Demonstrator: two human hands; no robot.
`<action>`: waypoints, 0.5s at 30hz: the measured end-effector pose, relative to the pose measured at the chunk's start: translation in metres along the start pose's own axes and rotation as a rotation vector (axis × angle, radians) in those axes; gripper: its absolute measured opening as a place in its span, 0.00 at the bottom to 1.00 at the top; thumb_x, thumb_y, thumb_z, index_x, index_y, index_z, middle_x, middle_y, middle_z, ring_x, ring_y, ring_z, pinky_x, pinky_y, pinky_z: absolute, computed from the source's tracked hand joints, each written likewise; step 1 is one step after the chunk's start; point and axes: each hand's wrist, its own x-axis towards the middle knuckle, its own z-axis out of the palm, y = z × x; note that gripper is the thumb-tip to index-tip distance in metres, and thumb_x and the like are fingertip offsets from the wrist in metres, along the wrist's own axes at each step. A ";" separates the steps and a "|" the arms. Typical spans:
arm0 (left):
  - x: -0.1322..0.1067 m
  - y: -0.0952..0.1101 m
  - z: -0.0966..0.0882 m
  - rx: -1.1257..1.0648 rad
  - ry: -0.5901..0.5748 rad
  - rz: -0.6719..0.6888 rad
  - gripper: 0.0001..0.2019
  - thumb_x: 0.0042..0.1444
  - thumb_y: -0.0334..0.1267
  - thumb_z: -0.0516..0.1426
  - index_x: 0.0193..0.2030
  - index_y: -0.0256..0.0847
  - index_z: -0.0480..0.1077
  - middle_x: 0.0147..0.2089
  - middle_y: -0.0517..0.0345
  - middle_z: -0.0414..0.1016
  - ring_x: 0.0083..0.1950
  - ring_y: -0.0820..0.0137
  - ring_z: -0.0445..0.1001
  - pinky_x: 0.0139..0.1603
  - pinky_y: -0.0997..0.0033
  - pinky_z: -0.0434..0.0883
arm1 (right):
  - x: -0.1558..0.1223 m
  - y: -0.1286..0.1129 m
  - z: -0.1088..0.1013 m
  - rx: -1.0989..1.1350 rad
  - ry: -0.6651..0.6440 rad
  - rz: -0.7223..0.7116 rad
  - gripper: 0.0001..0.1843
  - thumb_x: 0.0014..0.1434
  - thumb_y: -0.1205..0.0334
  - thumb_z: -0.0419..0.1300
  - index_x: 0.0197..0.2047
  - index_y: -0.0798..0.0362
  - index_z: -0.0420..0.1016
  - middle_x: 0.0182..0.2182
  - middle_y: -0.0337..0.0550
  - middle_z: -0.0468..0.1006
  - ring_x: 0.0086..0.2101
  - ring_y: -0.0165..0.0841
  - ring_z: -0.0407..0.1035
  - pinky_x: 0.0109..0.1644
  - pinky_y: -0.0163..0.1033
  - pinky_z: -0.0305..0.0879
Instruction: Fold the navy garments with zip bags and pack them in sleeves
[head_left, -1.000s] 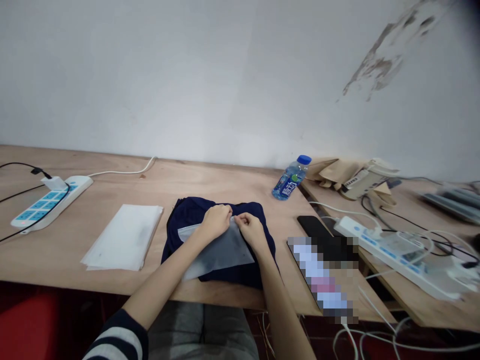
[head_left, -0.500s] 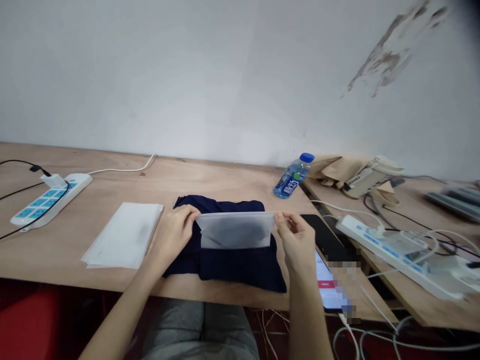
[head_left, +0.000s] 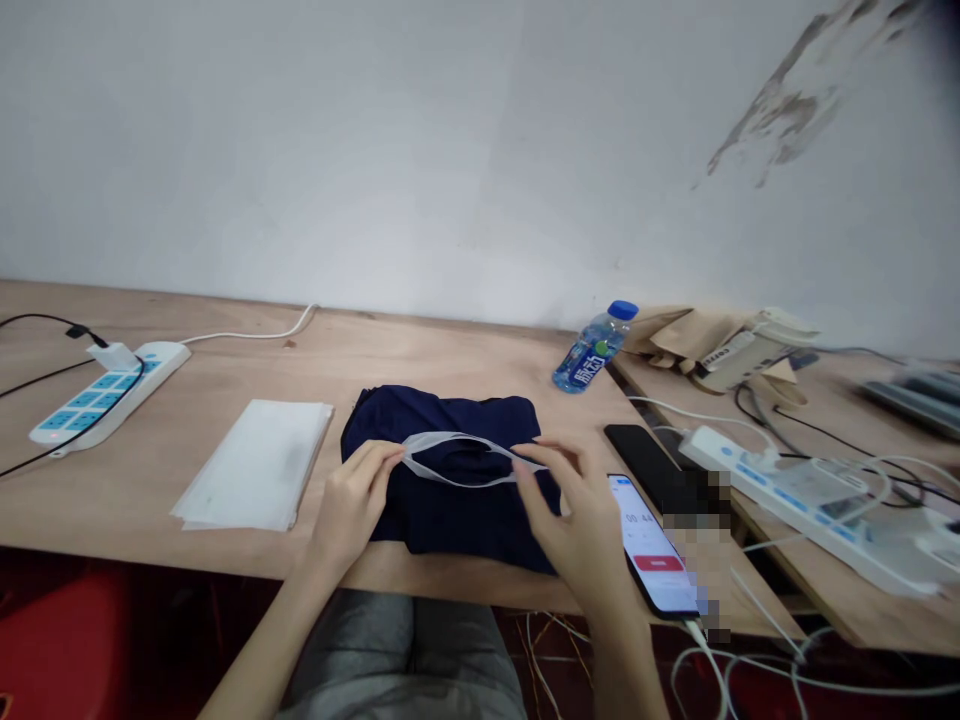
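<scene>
Two hands work over one folded navy garment (head_left: 450, 530) on the tabletop (head_left: 225, 370): the left hand (head_left: 351, 512) pinches one clear plastic bag (head_left: 450, 434) lying open on it, the right hand's (head_left: 574, 515) spread fingers (head_left: 529, 470) just beside the bag's far end

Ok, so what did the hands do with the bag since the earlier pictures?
The frosted plastic bag first lay flat on the navy garment, then was lifted up wide. Now it has come lower and narrowed into a thin loop across the garment. The left hand and right hand have moved apart, out to its two ends. The stack of frosted sheets and water bottle stayed where they were.
</scene>
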 end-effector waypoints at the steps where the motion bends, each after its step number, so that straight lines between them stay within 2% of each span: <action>1: 0.000 0.003 -0.001 -0.008 0.000 0.011 0.10 0.67 0.31 0.50 0.47 0.41 0.72 0.44 0.55 0.78 0.46 0.70 0.77 0.50 0.68 0.74 | 0.000 -0.009 -0.002 -0.039 -0.057 -0.060 0.11 0.64 0.59 0.56 0.48 0.48 0.76 0.51 0.50 0.71 0.51 0.42 0.69 0.54 0.49 0.67; 4: 0.001 0.010 -0.001 -0.016 -0.010 0.065 0.10 0.66 0.30 0.51 0.48 0.40 0.72 0.44 0.55 0.78 0.47 0.70 0.77 0.51 0.68 0.73 | 0.003 -0.023 0.001 -0.171 -0.260 -0.200 0.15 0.64 0.65 0.55 0.52 0.48 0.75 0.60 0.52 0.67 0.57 0.46 0.65 0.57 0.54 0.66; 7: -0.004 0.013 0.001 -0.016 -0.020 0.131 0.10 0.65 0.28 0.52 0.49 0.40 0.72 0.45 0.54 0.78 0.48 0.70 0.76 0.52 0.68 0.73 | 0.008 -0.020 0.012 -0.306 -0.364 -0.266 0.18 0.58 0.69 0.60 0.52 0.51 0.75 0.62 0.55 0.65 0.57 0.51 0.64 0.56 0.58 0.67; 9: -0.009 0.015 0.004 -0.013 -0.032 0.174 0.10 0.64 0.28 0.53 0.49 0.41 0.72 0.45 0.54 0.79 0.48 0.70 0.76 0.52 0.68 0.73 | 0.011 -0.015 0.021 -0.366 -0.388 -0.272 0.20 0.54 0.71 0.63 0.51 0.52 0.76 0.60 0.56 0.68 0.56 0.52 0.65 0.54 0.58 0.68; 12: -0.014 0.017 0.006 -0.027 -0.008 0.219 0.10 0.63 0.27 0.55 0.48 0.42 0.73 0.44 0.56 0.80 0.46 0.70 0.78 0.50 0.69 0.74 | 0.013 -0.006 0.028 -0.357 -0.382 -0.303 0.15 0.55 0.74 0.60 0.45 0.53 0.77 0.53 0.54 0.74 0.51 0.48 0.69 0.51 0.54 0.70; 14: -0.011 0.014 0.003 -0.061 0.086 0.160 0.10 0.62 0.28 0.56 0.47 0.42 0.73 0.43 0.57 0.81 0.43 0.71 0.78 0.48 0.71 0.74 | 0.011 0.000 0.026 -0.302 -0.351 -0.355 0.14 0.57 0.75 0.56 0.43 0.54 0.77 0.50 0.54 0.74 0.49 0.45 0.70 0.50 0.52 0.71; 15: -0.008 0.011 0.001 -0.087 0.142 0.084 0.09 0.63 0.30 0.55 0.46 0.42 0.74 0.42 0.58 0.81 0.41 0.72 0.78 0.47 0.71 0.74 | 0.010 0.002 0.023 -0.268 -0.322 -0.378 0.14 0.58 0.75 0.54 0.44 0.54 0.77 0.51 0.55 0.73 0.50 0.45 0.69 0.51 0.52 0.71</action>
